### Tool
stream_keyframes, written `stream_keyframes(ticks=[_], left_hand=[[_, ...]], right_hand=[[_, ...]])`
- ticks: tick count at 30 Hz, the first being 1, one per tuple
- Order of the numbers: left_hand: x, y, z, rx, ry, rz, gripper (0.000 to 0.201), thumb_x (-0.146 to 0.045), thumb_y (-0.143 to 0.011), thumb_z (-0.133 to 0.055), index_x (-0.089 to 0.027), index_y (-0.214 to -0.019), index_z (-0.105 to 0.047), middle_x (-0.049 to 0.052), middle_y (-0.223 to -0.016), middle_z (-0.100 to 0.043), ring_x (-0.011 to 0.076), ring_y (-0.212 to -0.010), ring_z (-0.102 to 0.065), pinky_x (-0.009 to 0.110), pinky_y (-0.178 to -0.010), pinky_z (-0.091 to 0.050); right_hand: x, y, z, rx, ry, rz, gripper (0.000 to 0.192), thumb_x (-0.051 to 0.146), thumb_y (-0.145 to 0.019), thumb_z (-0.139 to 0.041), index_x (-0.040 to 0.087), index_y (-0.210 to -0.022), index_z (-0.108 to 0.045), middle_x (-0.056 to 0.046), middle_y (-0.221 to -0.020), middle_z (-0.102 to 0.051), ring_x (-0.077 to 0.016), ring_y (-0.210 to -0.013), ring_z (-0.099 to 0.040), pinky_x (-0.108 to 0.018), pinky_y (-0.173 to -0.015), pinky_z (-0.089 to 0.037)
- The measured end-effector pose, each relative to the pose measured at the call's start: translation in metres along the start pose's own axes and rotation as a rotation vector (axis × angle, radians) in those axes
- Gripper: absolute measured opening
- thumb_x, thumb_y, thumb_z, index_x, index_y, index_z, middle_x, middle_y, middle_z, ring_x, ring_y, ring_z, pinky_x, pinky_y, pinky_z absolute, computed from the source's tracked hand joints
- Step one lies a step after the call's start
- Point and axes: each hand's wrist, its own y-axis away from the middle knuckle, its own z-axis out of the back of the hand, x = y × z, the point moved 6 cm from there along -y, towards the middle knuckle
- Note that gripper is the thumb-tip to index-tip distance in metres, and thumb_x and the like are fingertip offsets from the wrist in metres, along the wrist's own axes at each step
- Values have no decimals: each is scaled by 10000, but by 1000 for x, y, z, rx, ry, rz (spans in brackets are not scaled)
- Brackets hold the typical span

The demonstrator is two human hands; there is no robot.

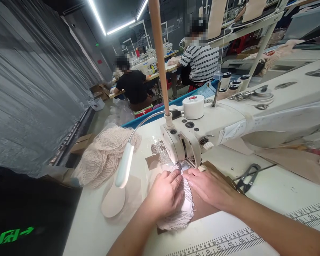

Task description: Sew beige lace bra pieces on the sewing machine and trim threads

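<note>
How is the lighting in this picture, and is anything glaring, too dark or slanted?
Head view: lacy fabric beside the left hand looks very bright, and ceiling tubes glare white. Head view: the lower left is near black around a glowing green exit sign. Head view: the grey curtain slants, perhaps from a tilted camera or wide lens.

Toward the table's (88,231) near edge ran a printed ruler (224,245); black snips (248,179) lay farther in. Beyond the far edge sat two co-workers (133,87) (201,64); outside the left edge were a carton (81,143), a silvery curtain (29,78) and a green exit sign (14,236).
</note>
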Motion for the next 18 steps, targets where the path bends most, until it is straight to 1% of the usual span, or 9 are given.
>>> stream_keyframes(ticks=[2, 5, 7, 10, 13, 15, 18], left_hand=[[3, -1, -1, -4, -10, 3, 482, -307, -878, -460, -120, -1321, -481, 97, -1368, -504, 280, -985, -500, 445, -847, -486], [8, -3, -2, -21, -25, 4, 482, -315, -888, -450, -121, -1328, -482, 102, -1373, -503, 283, -984, -505, 452, -850, -484], [10, -4, -3, -35, -33, 0, 475, -309, -889, -453, -120, -1324, -487, 107, -1369, -506, 283, -976, -509, 457, -849, -483], [13, -4, -3, -61, -41, -3, 448, -306, -901, -440, -123, -1305, -502, 113, -1356, -514, 290, -989, -513, 468, -853, -479], [19, -2, 1, -92, -17, 18, 404, -300, -910, -429, -128, -1263, -527, 124, -1324, -528, 291, -1016, -519, 467, -863, -473], [25, 0, 4, -120, 18, 56, 370, -284, -903, -444, -123, -1221, -545, 139, -1262, -554, 283, -1014, -530, 453, -863, -474], [29, 1, 6, -144, 45, 106, 310, -255, -887, -468, -122, -1147, -572, 146, -1139, -589, 273, -986, -545, 432, -843, -476]], right_hand=[[-1, -1, -2, -9, 24, -8, 301, 96, -893, -378, 159, -1055, -623, -55, -862, -610, -162, -650, -483, -303, -601, -321], [-3, -2, -5, -15, 48, -35, 293, 90, -893, -377, 165, -1031, -624, -43, -834, -601, -153, -606, -450, -302, -581, -296], [-3, -2, -4, -21, 47, -36, 280, 89, -895, -374, 163, -1006, -621, -42, -826, -597, -154, -611, -445, -303, -582, -287], [1, 1, 0, -25, 16, 21, 254, 122, -921, -366, 167, -940, -616, -44, -826, -581, -167, -667, -456, -307, -615, -298], [9, 8, 3, 15, -66, 112, 261, 192, -957, -364, 189, -849, -602, -21, -762, -539, -172, -700, -447, -309, -650, -306], [14, 12, 5, 52, -112, 158, 254, 218, -960, -381, 194, -818, -589, -11, -735, -525, -173, -711, -437, -309, -664, -309], [16, 13, 6, 76, -127, 177, 236, 221, -952, -401, 191, -798, -577, -8, -731, -528, -174, -724, -430, -311, -679, -314]])
